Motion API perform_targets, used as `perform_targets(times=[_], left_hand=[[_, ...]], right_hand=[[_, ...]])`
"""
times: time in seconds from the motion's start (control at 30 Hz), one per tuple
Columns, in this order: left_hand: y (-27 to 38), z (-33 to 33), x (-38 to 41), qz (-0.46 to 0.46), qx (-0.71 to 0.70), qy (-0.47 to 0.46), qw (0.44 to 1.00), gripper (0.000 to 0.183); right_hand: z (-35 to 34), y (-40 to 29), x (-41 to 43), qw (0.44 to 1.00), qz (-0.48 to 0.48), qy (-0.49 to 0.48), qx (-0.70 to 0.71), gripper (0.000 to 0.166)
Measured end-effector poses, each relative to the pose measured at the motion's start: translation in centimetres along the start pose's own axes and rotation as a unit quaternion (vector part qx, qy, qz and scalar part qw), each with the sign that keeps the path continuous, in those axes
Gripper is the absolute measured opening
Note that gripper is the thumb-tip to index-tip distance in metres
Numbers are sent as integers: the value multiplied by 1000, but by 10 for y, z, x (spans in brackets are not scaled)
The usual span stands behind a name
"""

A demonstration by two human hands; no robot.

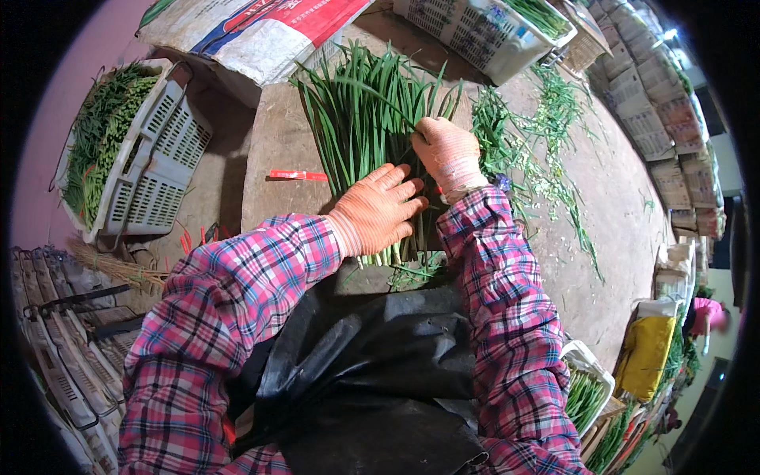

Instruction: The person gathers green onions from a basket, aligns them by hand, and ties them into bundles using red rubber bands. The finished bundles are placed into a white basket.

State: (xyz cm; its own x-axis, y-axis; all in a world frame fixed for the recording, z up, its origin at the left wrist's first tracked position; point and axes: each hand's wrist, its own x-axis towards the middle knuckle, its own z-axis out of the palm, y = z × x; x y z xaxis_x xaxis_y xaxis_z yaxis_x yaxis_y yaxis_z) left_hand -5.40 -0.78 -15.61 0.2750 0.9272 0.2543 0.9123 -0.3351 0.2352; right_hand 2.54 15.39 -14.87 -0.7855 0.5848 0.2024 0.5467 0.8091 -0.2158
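Observation:
Long flat green leaves, seemingly garlic chives [362, 113], lie spread on a wooden board [273, 130], their pale stem ends towards me. My left hand [380, 208], in an orange-striped knit glove, rests flat across the lower stems with its fingers apart. Just right of and above it, my right hand [448, 151], gloved alike, has curled fingers closed on a green leaf that arches away to the upper left. A red printed strip [298, 175] lies on the board, its right end at the leaves. Loose trimmings [418, 273] lie by the board's near edge.
A white plastic crate [169, 154] of greens stands at left, another crate [469, 35] at upper right. A printed sack [255, 41] lies beyond the board. Scattered green scraps [552, 136] cover floor at right. A person in pink [706, 314] is far right.

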Motion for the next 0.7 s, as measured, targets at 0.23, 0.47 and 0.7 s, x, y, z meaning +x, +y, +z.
perform_targets(times=[0.23, 0.47, 0.7], left_hand=[[0, 2, -1, 7, 13, 11, 1000, 43], [-3, 5, -3, 25, -9, 26, 999, 44], [-12, -29, -18, -116, -326, 173, 922, 30]], right_hand=[[37, 6, 23, 975, 124, 136, 122, 17], [-23, 93, 21, 721, 263, 273, 580, 16], [-69, 91, -75, 971, 69, 24, 230, 25]])
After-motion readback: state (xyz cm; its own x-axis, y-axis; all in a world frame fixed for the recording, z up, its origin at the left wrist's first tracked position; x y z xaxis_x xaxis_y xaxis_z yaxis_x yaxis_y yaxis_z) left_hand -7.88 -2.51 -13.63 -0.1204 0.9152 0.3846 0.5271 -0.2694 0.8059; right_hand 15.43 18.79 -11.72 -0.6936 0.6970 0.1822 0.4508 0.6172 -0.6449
